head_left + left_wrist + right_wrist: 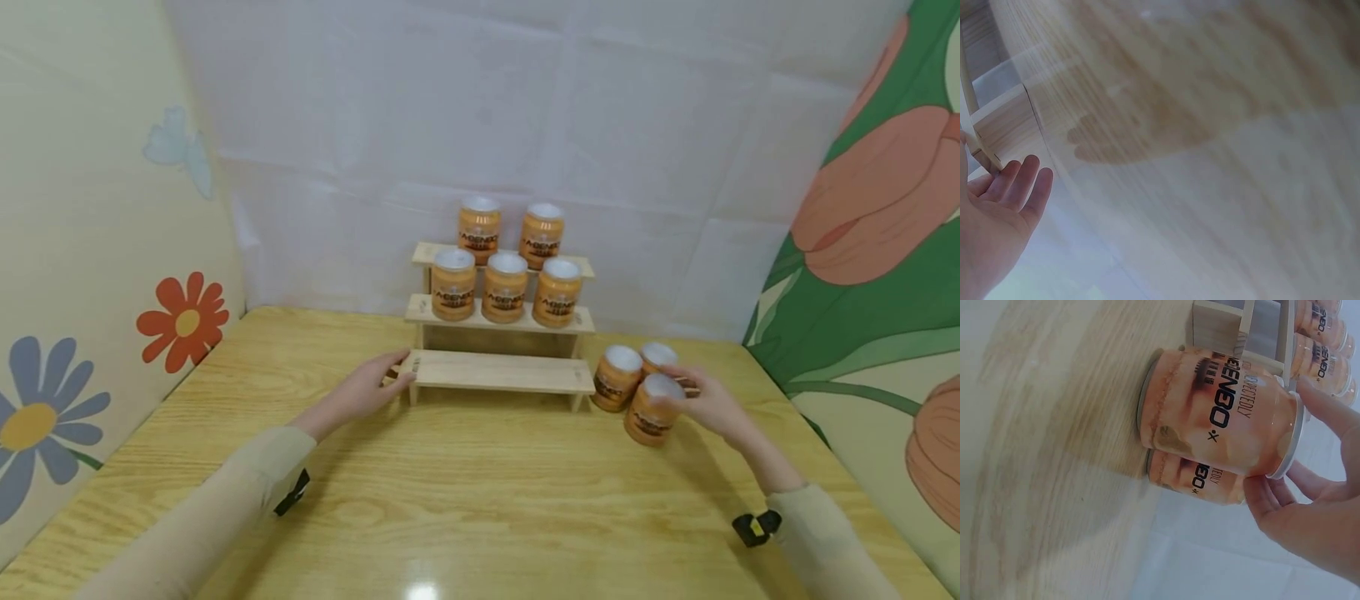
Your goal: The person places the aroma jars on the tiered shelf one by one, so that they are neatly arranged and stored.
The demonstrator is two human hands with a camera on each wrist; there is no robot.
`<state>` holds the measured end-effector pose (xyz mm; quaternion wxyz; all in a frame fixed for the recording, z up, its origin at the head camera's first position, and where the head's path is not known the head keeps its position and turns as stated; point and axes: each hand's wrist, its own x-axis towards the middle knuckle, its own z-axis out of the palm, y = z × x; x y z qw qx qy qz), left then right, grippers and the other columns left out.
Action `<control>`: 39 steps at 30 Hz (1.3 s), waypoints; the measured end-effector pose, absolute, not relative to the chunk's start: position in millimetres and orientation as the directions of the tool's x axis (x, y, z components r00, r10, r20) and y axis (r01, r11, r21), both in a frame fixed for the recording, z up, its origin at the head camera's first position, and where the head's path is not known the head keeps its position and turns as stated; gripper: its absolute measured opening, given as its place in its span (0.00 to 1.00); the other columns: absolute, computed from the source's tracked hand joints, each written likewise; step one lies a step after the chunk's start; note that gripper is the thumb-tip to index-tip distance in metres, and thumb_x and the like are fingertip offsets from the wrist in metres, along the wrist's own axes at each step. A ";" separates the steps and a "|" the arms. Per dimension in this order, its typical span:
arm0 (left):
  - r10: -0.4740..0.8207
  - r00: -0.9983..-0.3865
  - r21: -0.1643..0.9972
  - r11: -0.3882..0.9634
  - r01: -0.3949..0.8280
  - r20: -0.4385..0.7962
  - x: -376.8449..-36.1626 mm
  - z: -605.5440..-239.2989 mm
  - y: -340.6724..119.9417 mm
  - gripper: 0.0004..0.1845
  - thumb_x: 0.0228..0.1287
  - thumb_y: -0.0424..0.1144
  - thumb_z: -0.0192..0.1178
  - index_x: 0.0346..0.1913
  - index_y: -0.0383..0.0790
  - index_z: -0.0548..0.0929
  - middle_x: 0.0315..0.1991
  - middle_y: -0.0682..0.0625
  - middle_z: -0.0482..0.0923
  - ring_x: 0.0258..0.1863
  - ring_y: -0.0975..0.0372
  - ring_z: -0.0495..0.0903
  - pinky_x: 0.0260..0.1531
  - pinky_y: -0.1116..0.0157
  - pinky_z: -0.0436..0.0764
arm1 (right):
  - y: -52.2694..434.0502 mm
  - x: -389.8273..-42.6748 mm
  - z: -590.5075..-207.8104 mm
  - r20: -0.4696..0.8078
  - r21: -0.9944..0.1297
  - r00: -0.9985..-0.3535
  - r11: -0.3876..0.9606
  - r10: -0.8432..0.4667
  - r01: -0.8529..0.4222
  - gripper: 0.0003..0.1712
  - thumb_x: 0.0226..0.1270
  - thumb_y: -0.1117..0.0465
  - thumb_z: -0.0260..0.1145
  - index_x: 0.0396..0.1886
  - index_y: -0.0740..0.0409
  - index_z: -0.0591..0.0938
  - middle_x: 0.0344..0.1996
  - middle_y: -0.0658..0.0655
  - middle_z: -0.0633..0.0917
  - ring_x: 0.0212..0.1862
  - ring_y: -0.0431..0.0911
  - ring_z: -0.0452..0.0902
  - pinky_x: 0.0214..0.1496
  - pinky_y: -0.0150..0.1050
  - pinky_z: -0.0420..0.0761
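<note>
A three-tier wooden stand is on the table, with its lowest step bare. My left hand is at the left end of that step, thumb and fingers about the board's end; the left wrist view shows the fingers against its corner. To the right of the stand, my right hand grips an orange can with a pale top by its upper rim. The right wrist view shows thumb and fingers on opposite sides of this can. Two more cans stand right behind it.
Three matching cans line the middle step, and two more stand on the top step. A white cloth hangs behind the table. Flower-patterned panels flank both sides.
</note>
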<state>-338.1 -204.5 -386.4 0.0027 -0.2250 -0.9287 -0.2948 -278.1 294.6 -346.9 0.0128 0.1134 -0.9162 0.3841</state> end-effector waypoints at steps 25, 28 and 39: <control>0.420 -0.897 0.535 0.730 0.425 0.140 -337.8 -387.8 -203.7 0.35 0.73 0.51 0.46 0.70 0.28 0.55 0.66 0.31 0.61 0.55 0.44 0.74 0.50 0.50 0.78 | 281.4 -271.3 -359.3 0.067 -0.698 -0.991 0.704 -0.112 -0.127 0.36 0.58 0.47 0.69 0.57 0.68 0.71 0.50 0.68 0.78 0.50 0.57 0.76 0.41 0.44 0.81; 0.422 -0.897 0.539 0.728 0.423 0.135 -337.1 -388.4 -203.7 0.35 0.73 0.51 0.46 0.70 0.28 0.55 0.67 0.31 0.61 0.55 0.44 0.74 0.50 0.50 0.79 | 276.9 -270.6 -356.0 0.045 -0.697 -0.993 0.709 -0.108 -0.109 0.40 0.57 0.46 0.69 0.60 0.68 0.69 0.52 0.70 0.77 0.51 0.58 0.76 0.43 0.46 0.82; 0.416 -0.900 0.542 0.731 0.414 0.127 -336.7 -386.6 -205.0 0.36 0.73 0.53 0.45 0.71 0.28 0.54 0.67 0.31 0.60 0.56 0.44 0.73 0.50 0.49 0.78 | 259.3 -272.8 -337.5 0.078 -0.726 -0.990 0.674 -0.118 -0.138 0.41 0.59 0.46 0.68 0.64 0.65 0.67 0.52 0.67 0.78 0.51 0.55 0.76 0.45 0.46 0.81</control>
